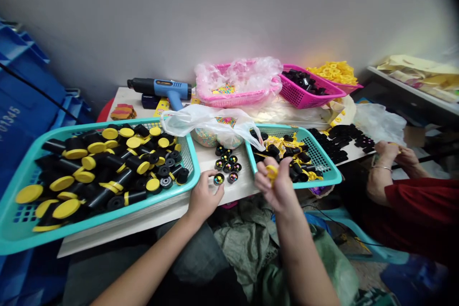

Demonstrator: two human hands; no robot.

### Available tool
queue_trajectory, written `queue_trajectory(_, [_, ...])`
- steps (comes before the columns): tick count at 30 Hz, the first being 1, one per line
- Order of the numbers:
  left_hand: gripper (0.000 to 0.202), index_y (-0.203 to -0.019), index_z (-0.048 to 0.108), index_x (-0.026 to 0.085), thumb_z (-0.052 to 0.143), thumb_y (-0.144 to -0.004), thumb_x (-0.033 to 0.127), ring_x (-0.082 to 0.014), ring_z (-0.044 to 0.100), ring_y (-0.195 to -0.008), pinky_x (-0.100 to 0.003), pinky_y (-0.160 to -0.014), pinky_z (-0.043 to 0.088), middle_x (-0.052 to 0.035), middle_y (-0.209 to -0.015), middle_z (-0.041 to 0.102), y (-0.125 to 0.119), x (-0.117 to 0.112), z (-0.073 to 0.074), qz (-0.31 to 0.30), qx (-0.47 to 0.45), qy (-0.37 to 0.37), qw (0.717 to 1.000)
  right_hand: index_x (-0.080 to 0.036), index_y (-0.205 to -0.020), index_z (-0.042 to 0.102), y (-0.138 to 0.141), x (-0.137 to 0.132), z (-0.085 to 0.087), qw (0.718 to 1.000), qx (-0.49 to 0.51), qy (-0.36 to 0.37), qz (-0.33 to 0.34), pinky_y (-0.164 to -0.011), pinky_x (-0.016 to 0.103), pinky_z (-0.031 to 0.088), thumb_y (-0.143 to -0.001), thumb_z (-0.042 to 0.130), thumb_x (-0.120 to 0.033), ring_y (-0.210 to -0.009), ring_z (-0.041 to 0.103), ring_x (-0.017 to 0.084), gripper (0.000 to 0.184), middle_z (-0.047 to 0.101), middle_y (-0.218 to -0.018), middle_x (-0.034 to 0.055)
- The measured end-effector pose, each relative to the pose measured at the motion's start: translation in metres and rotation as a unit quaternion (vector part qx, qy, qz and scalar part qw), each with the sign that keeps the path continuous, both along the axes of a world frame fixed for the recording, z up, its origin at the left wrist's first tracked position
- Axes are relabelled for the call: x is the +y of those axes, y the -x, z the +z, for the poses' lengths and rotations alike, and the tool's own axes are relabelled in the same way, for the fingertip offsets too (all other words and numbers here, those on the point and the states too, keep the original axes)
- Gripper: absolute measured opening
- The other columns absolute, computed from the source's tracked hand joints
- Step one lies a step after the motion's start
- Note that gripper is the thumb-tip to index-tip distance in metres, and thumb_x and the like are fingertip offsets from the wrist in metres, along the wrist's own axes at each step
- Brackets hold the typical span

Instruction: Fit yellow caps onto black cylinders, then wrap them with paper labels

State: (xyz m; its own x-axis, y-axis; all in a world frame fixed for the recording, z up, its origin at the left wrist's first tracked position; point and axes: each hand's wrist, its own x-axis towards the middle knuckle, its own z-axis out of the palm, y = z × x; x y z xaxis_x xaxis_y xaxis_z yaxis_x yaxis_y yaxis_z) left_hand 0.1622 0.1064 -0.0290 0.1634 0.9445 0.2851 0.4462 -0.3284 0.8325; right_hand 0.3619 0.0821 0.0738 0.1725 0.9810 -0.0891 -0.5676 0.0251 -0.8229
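The left hand (203,197) parts thumb and fingers around a round black cup (218,179) of bright beads; whether they press it, I cannot tell. The right hand (280,190) curls its fingers around a yellow disc (271,173), in front of a latticed plastic basket (324,182). A narrow strip of smooth white tabletop (241,190) shows between the cups and this basket's rim. Fingers partly cover the disc; a crinkled, translucent bag (190,121) veils loose beads.

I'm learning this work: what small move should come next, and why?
Probably bring the right hand and its round yellow piece toward the black cup at the left hand's fingertips, since that cup holds colored beads and stands uncovered.
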Motion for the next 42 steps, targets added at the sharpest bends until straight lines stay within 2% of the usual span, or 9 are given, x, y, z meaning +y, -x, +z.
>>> queue_trajectory(3, [0.028,-0.109,0.047,0.02,0.054,-0.082,0.017,-0.0212,0.062,-0.102,-0.038,-0.091,0.049,-0.0071,-0.107,0.063,0.017,-0.024,0.013,-0.061,-0.066,0.025,0.996,-0.02,-0.075,0.051,0.053,-0.022,-0.018,0.998,-0.014,0.026,0.061,-0.035,0.012,0.02,-0.068,0.074,-0.059,-0.037,0.025,0.0,0.045,0.043,-0.059,-0.009])
queue_trajectory(5, [0.028,-0.113,0.045,0.021,0.051,-0.085,0.018,-0.0196,0.061,-0.101,-0.035,-0.09,0.05,-0.0065,-0.108,0.061,0.03,-0.039,0.023,-0.118,-0.124,0.056,0.984,-0.02,-0.086,0.062,0.075,-0.031,-0.028,0.994,-0.043,0.043,0.087,-0.037,0.013,0.027,-0.069,0.079,-0.044,-0.038,0.032,0.001,0.035,0.044,-0.056,-0.0087])
queue_trajectory(8, [0.029,-0.118,0.042,0.022,0.046,-0.09,0.02,-0.0191,0.059,-0.103,-0.034,-0.09,0.05,-0.007,-0.111,0.057,0.048,-0.054,0.034,-0.157,-0.17,0.077,0.97,-0.019,-0.104,0.069,0.09,-0.04,-0.034,0.988,-0.063,0.064,0.124,-0.047,0.018,0.042,-0.075,0.075,-0.038,-0.047,0.048,0.005,0.035,0.051,-0.06,-0.005])
queue_trajectory(13, [0.031,-0.123,0.039,0.022,0.042,-0.092,0.021,-0.0213,0.056,-0.103,-0.037,-0.09,0.048,-0.0084,-0.113,0.054,0.064,-0.059,0.038,-0.182,-0.164,0.053,0.968,-0.024,-0.109,0.07,0.107,-0.046,-0.035,0.984,-0.091,0.078,0.13,-0.047,0.019,0.047,-0.073,0.077,-0.028,-0.05,0.053,0.004,0.036,0.055,-0.083,-0.0019])
queue_trajectory(24, [0.035,-0.123,0.037,0.019,0.042,-0.088,0.019,-0.0238,0.056,-0.101,-0.04,-0.088,0.048,-0.0106,-0.111,0.054,0.07,-0.062,0.05,-0.162,-0.118,-0.018,0.98,-0.024,-0.102,0.057,0.131,-0.047,-0.041,0.994,-0.081,0.037,0.057,-0.04,0.014,0.045,-0.07,0.079,-0.021,-0.042,0.05,0.002,0.039,0.052,-0.074,-0.0077])
queue_trajectory(30, [0.036,-0.126,0.037,0.019,0.041,-0.09,0.021,-0.0212,0.059,-0.094,-0.036,-0.081,0.05,-0.0091,-0.105,0.057,0.07,-0.059,0.042,-0.12,-0.105,-0.074,0.984,-0.025,-0.098,0.055,0.136,-0.052,-0.049,0.993,-0.041,0.046,0.099,-0.038,0.013,0.039,-0.071,0.079,-0.024,-0.043,0.047,0.003,0.036,0.051,-0.073,-0.0077])
queue_trajectory(35, [0.041,-0.127,0.037,0.018,0.044,-0.087,0.023,-0.0247,0.056,-0.101,-0.043,-0.086,0.046,-0.0111,-0.108,0.058,0.069,-0.054,0.037,-0.128,-0.069,-0.205,0.968,-0.021,-0.107,0.062,0.135,-0.056,-0.052,0.983,0.007,0.06,0.173,-0.074,0.024,0.049,-0.07,0.074,-0.051,-0.085,0.057,0.015,0.048,0.059,-0.095,0.0031])
queue_trajectory(38, [0.038,-0.121,0.042,0.017,0.044,-0.084,0.025,-0.0272,0.054,-0.103,-0.047,-0.09,0.04,-0.0115,-0.106,0.06,0.068,-0.053,0.037,-0.135,-0.035,-0.235,0.962,-0.018,-0.099,0.067,0.139,-0.056,-0.053,0.979,-0.001,0.059,0.195,-0.074,0.027,0.047,-0.068,0.074,-0.054,-0.08,0.053,0.017,0.048,0.06,-0.09,0.0042])
queue_trajectory(42, [0.032,-0.115,0.042,0.02,0.044,-0.083,0.019,-0.0247,0.054,-0.097,-0.044,-0.086,0.039,-0.0073,-0.094,0.063,0.067,-0.052,0.039,-0.161,-0.092,-0.267,0.945,-0.02,-0.085,0.067,0.146,-0.058,-0.053,0.987,0.007,0.046,0.153,-0.07,0.028,0.045,-0.065,0.076,-0.049,-0.071,0.049,0.016,0.036,0.055,-0.075,0.001])
